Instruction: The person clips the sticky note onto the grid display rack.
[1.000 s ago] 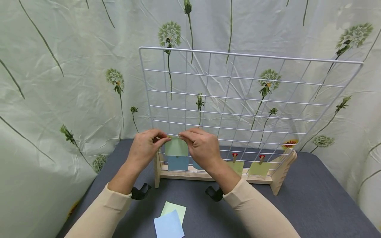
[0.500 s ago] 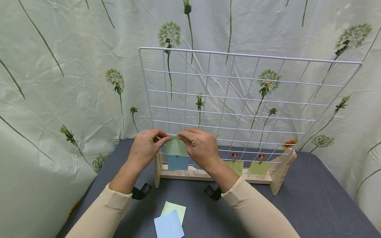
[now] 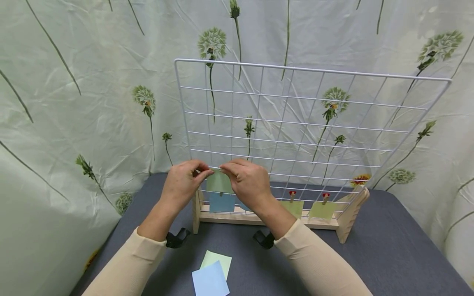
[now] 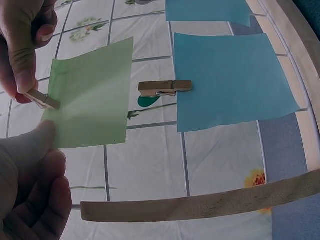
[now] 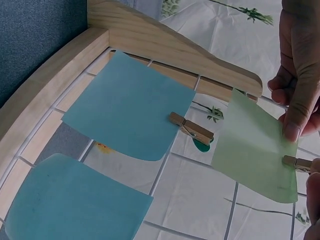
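Observation:
My left hand [image 3: 182, 184] pinches the edge of a pale green paper note [image 4: 92, 95] against the white wire grid [image 3: 311, 69]. Beside it, my right hand [image 3: 252, 183] holds a small wooden clothespin [image 5: 297, 163] between thumb and fingers. The clothespin's tip overlaps the note's upper edge in both wrist views; whether it also grips a wire is hard to tell. Just below the green note hangs a blue note [image 4: 232, 82], held by another wooden clothespin [image 4: 165, 88]. A second blue note [image 5: 77, 202] is partly hidden behind my right hand in the head view.
Two yellow-green notes [image 3: 321, 210] hang by red-topped clothespins [image 3: 292, 195] at the grid's lower right. A wooden base [image 3: 233, 218] supports the grid. Nearer on the dark table [image 3: 392, 255] lie a loose blue note [image 3: 210, 279] and a green one [image 3: 216, 258].
My right hand has shifted very slightly left along the green note's upper edge. My left hand has stayed nearly still, and both hands keep their pinch.

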The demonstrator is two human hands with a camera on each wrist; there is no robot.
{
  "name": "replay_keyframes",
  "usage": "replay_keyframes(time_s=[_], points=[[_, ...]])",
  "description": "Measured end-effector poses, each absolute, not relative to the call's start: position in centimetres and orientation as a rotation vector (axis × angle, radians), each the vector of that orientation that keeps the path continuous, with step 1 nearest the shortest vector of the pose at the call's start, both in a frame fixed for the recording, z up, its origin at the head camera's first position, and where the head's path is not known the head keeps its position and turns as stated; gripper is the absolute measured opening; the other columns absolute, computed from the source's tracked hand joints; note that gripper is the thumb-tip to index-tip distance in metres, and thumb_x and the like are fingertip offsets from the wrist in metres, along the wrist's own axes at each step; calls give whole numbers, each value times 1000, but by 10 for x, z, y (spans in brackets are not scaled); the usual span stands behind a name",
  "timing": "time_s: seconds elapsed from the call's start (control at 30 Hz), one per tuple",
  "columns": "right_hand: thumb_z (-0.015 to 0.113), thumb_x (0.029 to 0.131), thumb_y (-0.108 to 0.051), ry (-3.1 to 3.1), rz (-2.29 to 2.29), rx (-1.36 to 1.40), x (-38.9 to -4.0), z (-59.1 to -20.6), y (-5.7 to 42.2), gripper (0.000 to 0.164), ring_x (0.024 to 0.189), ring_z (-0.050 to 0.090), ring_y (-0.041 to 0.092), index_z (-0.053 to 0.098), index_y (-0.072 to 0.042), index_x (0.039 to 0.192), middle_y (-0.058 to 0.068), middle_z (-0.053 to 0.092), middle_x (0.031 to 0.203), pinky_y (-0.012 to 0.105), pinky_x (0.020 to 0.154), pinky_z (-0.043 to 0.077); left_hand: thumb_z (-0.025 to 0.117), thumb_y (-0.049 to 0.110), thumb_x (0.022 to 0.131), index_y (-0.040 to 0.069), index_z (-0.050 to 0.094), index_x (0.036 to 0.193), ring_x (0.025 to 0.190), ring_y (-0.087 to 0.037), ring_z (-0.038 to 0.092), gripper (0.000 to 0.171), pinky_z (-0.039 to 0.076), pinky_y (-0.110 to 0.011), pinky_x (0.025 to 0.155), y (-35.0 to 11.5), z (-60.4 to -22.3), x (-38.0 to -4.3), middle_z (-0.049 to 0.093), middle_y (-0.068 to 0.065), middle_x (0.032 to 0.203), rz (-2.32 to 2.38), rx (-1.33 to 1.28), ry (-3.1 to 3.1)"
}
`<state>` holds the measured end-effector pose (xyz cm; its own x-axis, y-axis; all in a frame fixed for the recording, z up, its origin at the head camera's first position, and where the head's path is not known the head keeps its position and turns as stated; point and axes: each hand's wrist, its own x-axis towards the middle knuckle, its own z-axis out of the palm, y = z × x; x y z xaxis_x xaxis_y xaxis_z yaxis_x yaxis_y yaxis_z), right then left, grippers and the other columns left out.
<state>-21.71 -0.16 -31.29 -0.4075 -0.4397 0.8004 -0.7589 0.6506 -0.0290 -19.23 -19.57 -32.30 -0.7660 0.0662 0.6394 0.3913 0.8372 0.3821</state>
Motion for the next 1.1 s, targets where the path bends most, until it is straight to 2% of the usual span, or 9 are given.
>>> replay_keyframes(time_s=[1.1], points=[[71, 97, -23, -2134, 427, 886, -211, -310, -6, 15, 76, 74, 11, 78, -18, 109, -2, 76, 101, 26, 59, 56, 79, 21, 89, 8, 75, 89, 74, -22, 69, 14, 56, -40, 65, -195, -328, -192, 74, -7, 84, -672, -301, -2397]])
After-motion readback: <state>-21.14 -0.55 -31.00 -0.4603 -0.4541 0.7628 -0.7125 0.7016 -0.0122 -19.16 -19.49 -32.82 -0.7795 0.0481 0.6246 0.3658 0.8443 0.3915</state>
